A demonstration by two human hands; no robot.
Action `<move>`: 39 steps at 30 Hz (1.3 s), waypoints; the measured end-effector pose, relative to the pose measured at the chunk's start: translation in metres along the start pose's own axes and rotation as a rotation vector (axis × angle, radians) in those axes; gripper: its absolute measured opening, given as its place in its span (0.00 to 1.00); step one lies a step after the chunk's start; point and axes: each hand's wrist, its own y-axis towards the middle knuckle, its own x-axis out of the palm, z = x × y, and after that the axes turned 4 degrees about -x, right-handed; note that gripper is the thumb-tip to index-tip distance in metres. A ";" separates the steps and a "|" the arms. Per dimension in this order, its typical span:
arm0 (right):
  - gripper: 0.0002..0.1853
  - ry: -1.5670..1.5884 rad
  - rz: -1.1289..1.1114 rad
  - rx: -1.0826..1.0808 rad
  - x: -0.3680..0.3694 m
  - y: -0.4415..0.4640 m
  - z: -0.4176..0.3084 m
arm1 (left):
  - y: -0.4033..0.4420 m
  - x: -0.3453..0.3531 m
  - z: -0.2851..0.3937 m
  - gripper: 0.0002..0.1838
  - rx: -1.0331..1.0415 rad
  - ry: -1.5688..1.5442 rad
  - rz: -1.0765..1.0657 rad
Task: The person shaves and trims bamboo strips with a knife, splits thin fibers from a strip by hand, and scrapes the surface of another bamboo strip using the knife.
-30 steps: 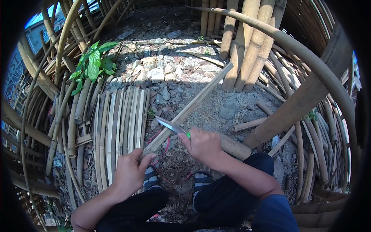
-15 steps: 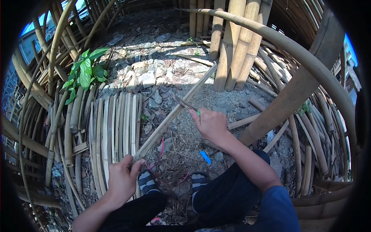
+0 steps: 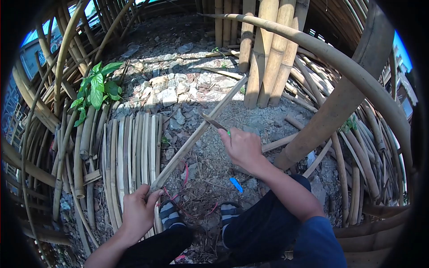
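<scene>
My left hand (image 3: 138, 210) grips the near end of a long split bamboo strip (image 3: 196, 135), which slants up and away to the right. In my right hand (image 3: 242, 147) is a knife (image 3: 214, 121) with a bit of green at its handle. The blade points up and left, lying at the strip's right edge about halfway along; whether it touches the wood cannot be told. A row of split bamboo strips (image 3: 129, 154) lies on the ground just beyond my left hand.
A blue object (image 3: 236, 184) and pink string (image 3: 186, 174) lie on the ground near my feet. Upright bamboo poles (image 3: 272, 58) stand ahead, and a thick pole (image 3: 330, 114) leans at the right. A leafy green plant (image 3: 97, 89) grows at the left.
The knife has moved up and right relative to my feet, its blade now turned darker. The blue object has come into view. My left hand has shifted down and left with the strip.
</scene>
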 end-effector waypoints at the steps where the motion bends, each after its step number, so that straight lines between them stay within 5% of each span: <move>1: 0.28 0.002 -0.006 0.004 -0.001 -0.010 -0.017 | -0.001 0.001 0.003 0.19 0.011 -0.010 0.003; 3: 0.29 0.104 -0.100 -0.145 -0.004 -0.024 -0.044 | -0.002 0.000 0.007 0.19 0.020 -0.018 0.005; 7: 0.28 0.042 -0.024 -0.045 0.005 -0.003 -0.010 | -0.007 -0.008 0.013 0.19 -0.004 -0.002 -0.014; 13: 0.27 0.072 -0.008 -0.181 0.011 -0.014 -0.028 | -0.005 -0.004 0.004 0.19 -0.027 -0.019 -0.045; 16: 0.28 0.004 0.032 -0.169 0.021 0.010 0.014 | -0.007 -0.005 0.003 0.20 -0.003 -0.013 -0.030; 20: 0.29 -0.022 0.000 -0.027 0.020 -0.004 -0.018 | 0.002 0.000 -0.003 0.20 -0.031 -0.002 -0.040; 22: 0.30 -0.015 -0.089 -0.191 0.018 -0.013 -0.023 | -0.003 0.002 0.000 0.20 -0.002 0.025 -0.043; 24: 0.31 -0.109 -0.107 0.105 0.028 0.013 0.028 | -0.008 -0.001 0.000 0.20 -0.012 0.075 -0.057; 27: 0.31 -0.079 -0.185 0.164 0.027 0.019 0.061 | -0.005 0.002 -0.007 0.20 0.000 0.066 -0.062; 32: 0.32 0.076 -0.246 -0.144 0.007 -0.021 -0.031 | -0.002 0.005 0.003 0.20 -0.036 0.126 -0.063; 36: 0.32 0.022 -0.165 0.116 0.017 0.016 0.033 | -0.009 0.003 -0.006 0.20 0.033 0.143 0.012; 39: 0.32 0.075 -0.163 0.013 0.015 -0.010 -0.014 | -0.004 0.003 -0.010 0.20 0.025 0.147 -0.004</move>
